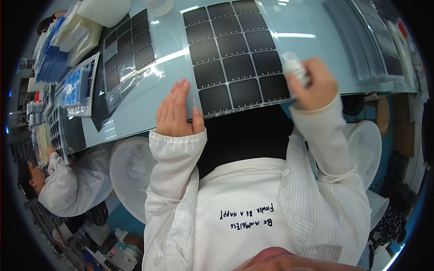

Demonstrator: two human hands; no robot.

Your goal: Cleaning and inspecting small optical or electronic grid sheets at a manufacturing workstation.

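Note:
A sheet of black rounded panels [224, 40], three across in several rows, lies on the glass-topped table [169, 74] in front of me. My left hand [174, 110] rests at the table's near edge with its fingers stretched out, beside the sheet's lower left corner, holding nothing. At the sheet's right edge, my right hand [318, 86] is closed around a crumpled white wad [294, 65] that looks like a cloth or tissue. The wad is slightly blurred, and some of it is hidden in my fingers.
Left of the sheet lies another sheet of black panels [124, 52] in clear film. Blue and cream packs [74, 40] are stacked at the far left. A pile of clear-edged sheets [366, 56] stands at the right. White bins [124, 174] flank me; another person [74, 185] sits at left.

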